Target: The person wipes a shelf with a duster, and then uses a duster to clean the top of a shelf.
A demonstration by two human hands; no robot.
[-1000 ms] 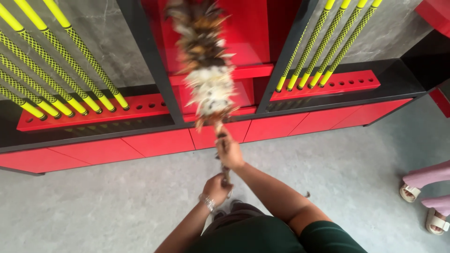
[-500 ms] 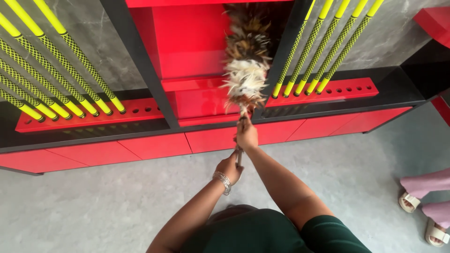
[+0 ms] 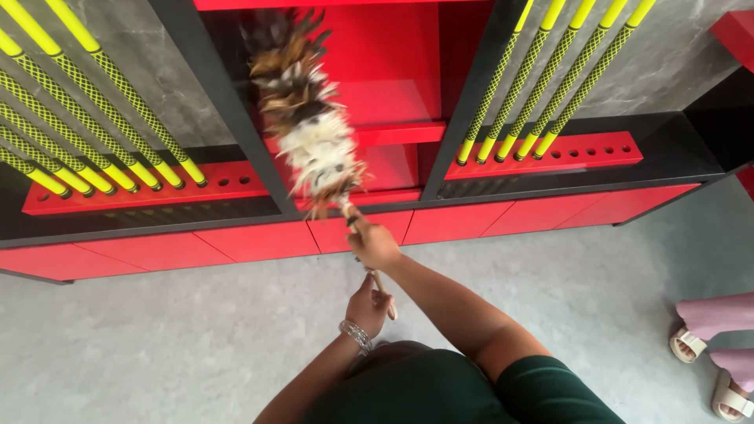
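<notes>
Since half a second ago, the brown-and-white feather duster with a thin wooden handle [image 3: 310, 129] has swung from the right edge of the middle opening over to its left edge, and the feathers are blurred from the motion. Both hands have moved a little to the right in the view and lower.

The right hand [image 3: 375, 245] is closed around the wooden handle just under the feathers, fingers wrapped tight on it. The left hand [image 3: 369, 305] is closed around the lower end of the same handle, a short piece of wood showing beside its fingers. A thin silver bracelet [image 3: 355, 334] sits on the left wrist.

The feather head stands in front of the red back panel of the middle compartment [image 3: 393, 71], beside the black slanted divider [image 3: 216, 94] and above a red shelf step [image 3: 397, 133]. I cannot tell if the feathers touch the panel or the divider.

On the left, a row of yellow-and-black patterned sticks [image 3: 86, 118] leans with the ends in a red strip with holes [image 3: 212, 182]. On the right, four more yellow-and-black sticks [image 3: 542, 86] stand in another red perforated strip [image 3: 573, 151]. Below them run flat red cabinet fronts [image 3: 503, 221] over a grey concrete floor [image 3: 157, 338].

At the right edge, the legs of another person in pink trousers and pale sandals [image 3: 719, 349] are seen, well apart from the hands
</notes>
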